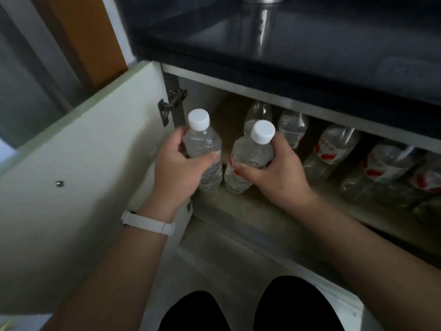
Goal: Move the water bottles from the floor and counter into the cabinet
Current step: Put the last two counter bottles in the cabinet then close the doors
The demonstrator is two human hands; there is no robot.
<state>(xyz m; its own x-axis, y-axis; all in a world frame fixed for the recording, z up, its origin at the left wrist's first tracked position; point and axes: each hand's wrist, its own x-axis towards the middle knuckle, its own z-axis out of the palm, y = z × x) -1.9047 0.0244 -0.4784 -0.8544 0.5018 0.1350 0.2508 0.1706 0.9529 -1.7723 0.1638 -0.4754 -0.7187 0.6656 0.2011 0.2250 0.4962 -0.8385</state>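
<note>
Mid-frame, my left hand (pixel 177 164) grips one capped bottle (pixel 202 149), my right hand (pixel 278 172) another bottle (pixel 248 158), at the cabinet (pixel 238 211) mouth.

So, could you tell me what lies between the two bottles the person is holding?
Nothing: in the head view, only a narrow bare gap separates the left hand's bottle from the right hand's bottle, showing the cabinet shelf behind.

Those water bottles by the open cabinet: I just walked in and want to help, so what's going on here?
A person is loading the cabinet. The left hand and the right hand each hold an upright capped bottle, the left bottle and the right bottle, at the shelf's front edge. Several bottles already stand inside.
</note>
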